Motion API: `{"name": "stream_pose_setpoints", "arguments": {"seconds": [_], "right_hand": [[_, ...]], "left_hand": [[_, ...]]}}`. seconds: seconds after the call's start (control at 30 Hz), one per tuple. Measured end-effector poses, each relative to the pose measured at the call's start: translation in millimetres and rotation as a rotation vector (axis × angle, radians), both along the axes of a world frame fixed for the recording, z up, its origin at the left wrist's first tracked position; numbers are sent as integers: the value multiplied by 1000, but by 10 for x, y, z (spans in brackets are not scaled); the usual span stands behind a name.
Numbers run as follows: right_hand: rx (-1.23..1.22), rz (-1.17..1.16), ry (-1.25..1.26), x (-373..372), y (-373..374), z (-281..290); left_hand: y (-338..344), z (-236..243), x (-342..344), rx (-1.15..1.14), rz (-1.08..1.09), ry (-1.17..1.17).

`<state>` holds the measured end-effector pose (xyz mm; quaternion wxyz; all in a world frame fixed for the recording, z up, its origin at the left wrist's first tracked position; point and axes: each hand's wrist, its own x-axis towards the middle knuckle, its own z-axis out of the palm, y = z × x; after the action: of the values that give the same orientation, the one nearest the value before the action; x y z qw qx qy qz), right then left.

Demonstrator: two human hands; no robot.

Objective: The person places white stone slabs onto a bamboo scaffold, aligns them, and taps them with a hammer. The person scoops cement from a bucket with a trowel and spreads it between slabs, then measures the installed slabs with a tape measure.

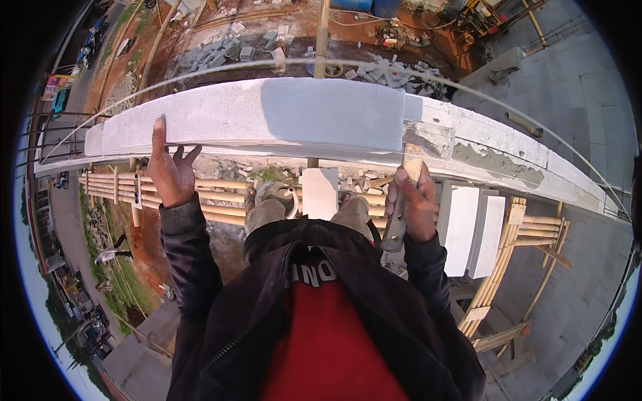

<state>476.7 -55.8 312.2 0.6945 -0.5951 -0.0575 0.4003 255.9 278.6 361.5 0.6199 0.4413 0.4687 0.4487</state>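
Note:
A course of pale lightweight concrete blocks (221,113) runs across in front of me as the top of a wall. My left hand (173,172) is at the wall's near edge, its thumb laid up over the top and its other fingers spread along the near side; nothing is in its grasp. Close to the joint at the right, my right hand (416,200) is wrapped round a hand tool (393,234) with a pale wooden end at the top and a grey, flat part hanging below. Grey mortar (498,162) smears the wall right of that hand.
A string line (294,61) arcs over the wall's far side. Loose white blocks (459,230) stand on the bamboo scaffold (491,267) at the right, and another block (319,192) lies between my feet. Broken block rubble (244,52) covers the ground beyond, near blue drums (352,5).

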Motion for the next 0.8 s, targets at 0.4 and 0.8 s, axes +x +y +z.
{"name": "stream_pose_setpoints", "arguments": {"seconds": [0.4, 0.8], "right_hand": [[232, -198, 33, 64, -73, -290], [217, -63, 132, 41, 62, -337]], "left_hand": [[-1546, 146, 1132, -170, -139, -183], [-1521, 136, 1177, -183, -108, -213]]}}
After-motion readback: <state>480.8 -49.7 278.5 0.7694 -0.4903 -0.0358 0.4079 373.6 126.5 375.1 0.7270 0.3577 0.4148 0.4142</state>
